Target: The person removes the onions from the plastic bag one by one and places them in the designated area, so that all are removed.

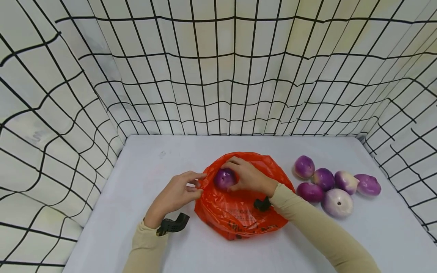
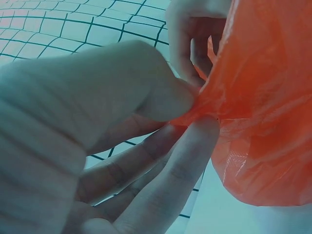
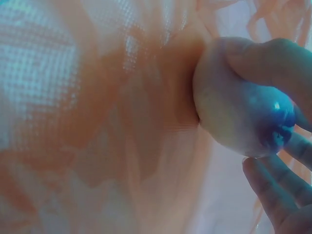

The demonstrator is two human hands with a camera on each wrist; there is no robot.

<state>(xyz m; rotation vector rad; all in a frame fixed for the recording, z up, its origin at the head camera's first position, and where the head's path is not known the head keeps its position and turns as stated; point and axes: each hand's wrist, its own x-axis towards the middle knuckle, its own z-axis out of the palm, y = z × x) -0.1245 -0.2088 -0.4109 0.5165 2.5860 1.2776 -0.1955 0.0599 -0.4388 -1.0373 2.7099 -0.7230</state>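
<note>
Inside the mouth of a red plastic bag [image 1: 235, 222], my right hand [image 1: 249, 176] holds a round, glossy purple vegetable [image 1: 224, 179]. The right wrist view shows the thumb over this vegetable [image 3: 243, 102], pale on one side and dark purple on the other, with the other fingers [image 3: 275, 183] at its underside. My left hand [image 1: 177, 191] pinches the left rim of the bag between thumb and finger. Close up in the left wrist view, the bag [image 2: 263, 107] bunches into a fold at those fingertips [image 2: 207, 127]. The bag's lower contents are hidden.
Several more purple-and-white vegetables [image 1: 325, 179] lie grouped on the white table [image 1: 143, 163], right of the bag and near my right forearm. One pale one [image 1: 337, 203] has a small dark spot. A black grid net [image 1: 218, 68] rises behind and along both sides.
</note>
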